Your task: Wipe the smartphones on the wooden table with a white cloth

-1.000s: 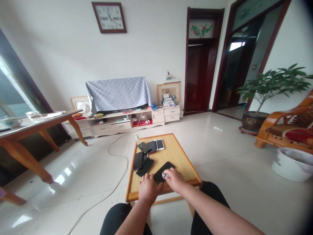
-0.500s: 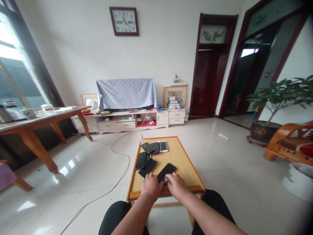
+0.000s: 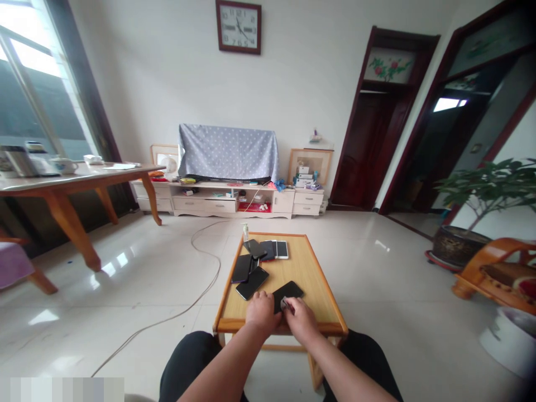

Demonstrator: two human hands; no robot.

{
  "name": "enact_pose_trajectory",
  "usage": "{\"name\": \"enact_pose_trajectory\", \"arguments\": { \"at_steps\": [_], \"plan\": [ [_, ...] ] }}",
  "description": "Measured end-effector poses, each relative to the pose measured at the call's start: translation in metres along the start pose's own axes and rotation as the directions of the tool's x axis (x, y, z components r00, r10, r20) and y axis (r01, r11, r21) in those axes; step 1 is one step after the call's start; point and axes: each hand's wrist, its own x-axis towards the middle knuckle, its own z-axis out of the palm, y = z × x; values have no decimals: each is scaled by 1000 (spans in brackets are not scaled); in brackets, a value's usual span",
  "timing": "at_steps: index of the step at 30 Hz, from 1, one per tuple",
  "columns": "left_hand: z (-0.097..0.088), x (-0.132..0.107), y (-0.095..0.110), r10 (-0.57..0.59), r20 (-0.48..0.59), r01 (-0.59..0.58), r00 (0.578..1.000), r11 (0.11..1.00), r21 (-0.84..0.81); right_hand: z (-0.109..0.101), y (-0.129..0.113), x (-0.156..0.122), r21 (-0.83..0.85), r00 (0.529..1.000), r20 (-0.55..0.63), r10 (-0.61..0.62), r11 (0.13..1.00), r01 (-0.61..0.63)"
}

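Observation:
A black smartphone [image 3: 288,295] lies screen up near the front edge of the small wooden table [image 3: 312,268]. My left hand [image 3: 262,314] is closed at its near left end, thumb against the phone and fingers curled. In my right hand [image 3: 301,319] a small grey wad [image 3: 284,304], perhaps a cloth, is pinched and pressed on the phone's near part. Just beyond my left hand rests another dark phone [image 3: 252,283], with a black phone [image 3: 241,269] behind it.
More phones lie towards the back, among them a white one [image 3: 282,249]. A clear pump bottle [image 3: 245,232] stands at the far left corner. A cable [image 3: 209,285] runs over the floor to the left. A potted plant [image 3: 458,245] and wooden chair [image 3: 481,268] are at right.
The whole view has shifted and tilted slightly with my head. My hands stay at the same phone, and the grey wad in my right hand has moved only a little on it.

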Motion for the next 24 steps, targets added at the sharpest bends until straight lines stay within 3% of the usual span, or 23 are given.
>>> {"name": "enact_pose_trajectory", "arguments": {
  "at_steps": [7, 13, 16, 24],
  "plan": [
    [-3, -13, -5, 57, -47, -58, 997, 998, -6, 10, 9, 4, 320, 995, -79, 61, 947, -33],
    [-3, -20, -6, 60, -56, -63, 997, 996, -57, 7, 10, 10, 647, 981, -25, 195, 751, -132],
    [-2, -23, -5, 57, -47, -62, 997, 993, -103, -2, 3, 10, 685, 975, 12, 223, 709, -170],
    [10, -24, -12, 77, -74, -92, 994, 970, -226, -14, -17, 21, 592, 983, 2, 186, 792, -151]
  ]
}}
